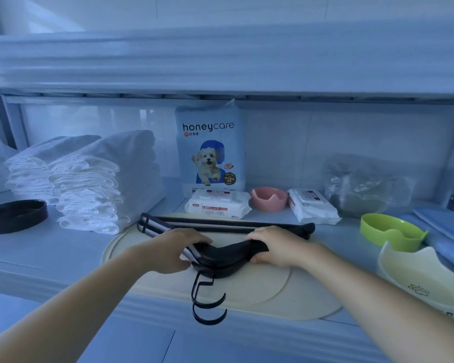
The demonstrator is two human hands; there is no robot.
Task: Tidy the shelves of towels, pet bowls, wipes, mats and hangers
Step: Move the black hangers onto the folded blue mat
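A stack of black hangers (222, 254) lies flat on a cream round mat (307, 292) at the shelf's front, hooks hanging over the edge toward me. My left hand (174, 251) grips the hangers' left shoulder. Gripping the right shoulder is my right hand (277, 247). Two stacks of folded white towels (87, 184) stand at the left. Behind the hangers lie two wipes packs (216, 204) (311, 206) with a pink bowl (269, 197) between them.
A honeycare pad bag (210, 148) stands upright at the back. A dark bowl (15, 216) sits far left. At the right are a green bowl (391, 230), a cream cat-ear bowl (422, 276), blue mats (446, 231) and a clear plastic bag (362, 183). An upper shelf (220, 64) overhangs.
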